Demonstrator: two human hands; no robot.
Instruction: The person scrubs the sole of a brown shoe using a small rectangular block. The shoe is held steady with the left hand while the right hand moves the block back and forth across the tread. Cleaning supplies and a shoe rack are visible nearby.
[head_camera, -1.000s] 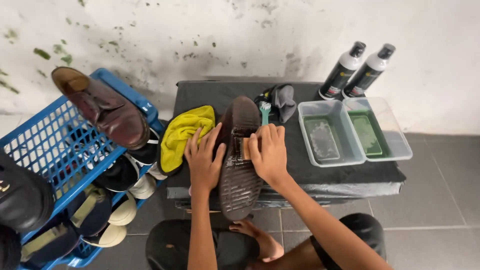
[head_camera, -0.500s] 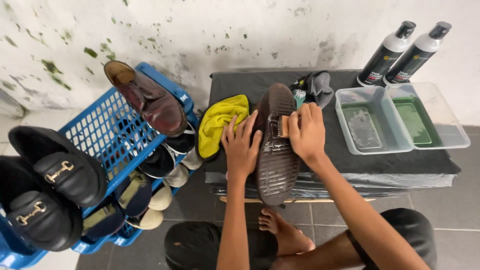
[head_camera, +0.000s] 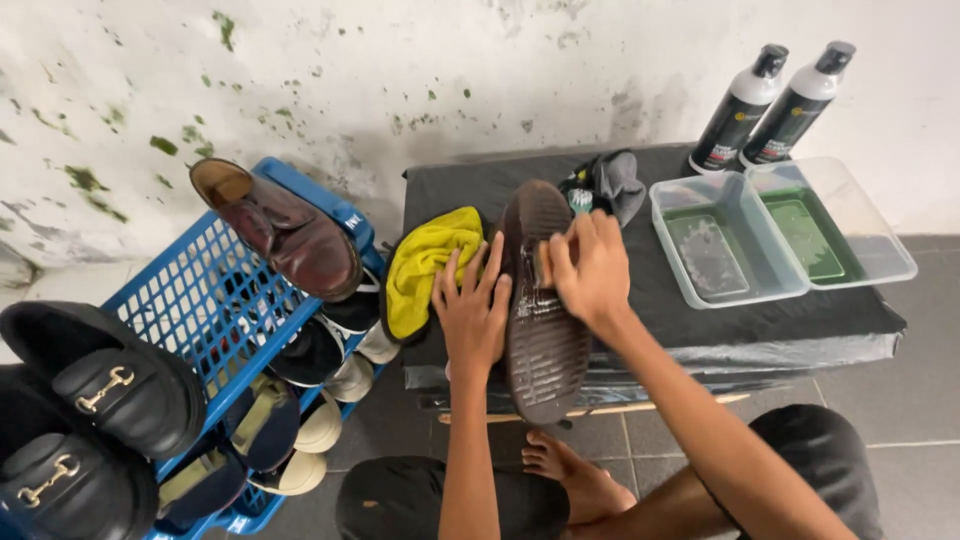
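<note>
Both hands work on one dark shoe (head_camera: 545, 330) lying sole-up on the black-covered desk (head_camera: 760, 325), its heel past the near edge. Left hand (head_camera: 470, 310) has no closed grip: its fingers lie spread flat against the shoe's side, beside a yellow cloth (head_camera: 425, 265). Right hand (head_camera: 592, 268) has its grip closed on a small brush, bristles hidden, pressed to the sole. Two clear trays (head_camera: 780, 230) stand to the right; a blue basket (head_camera: 190, 340) of shoes stands left
</note>
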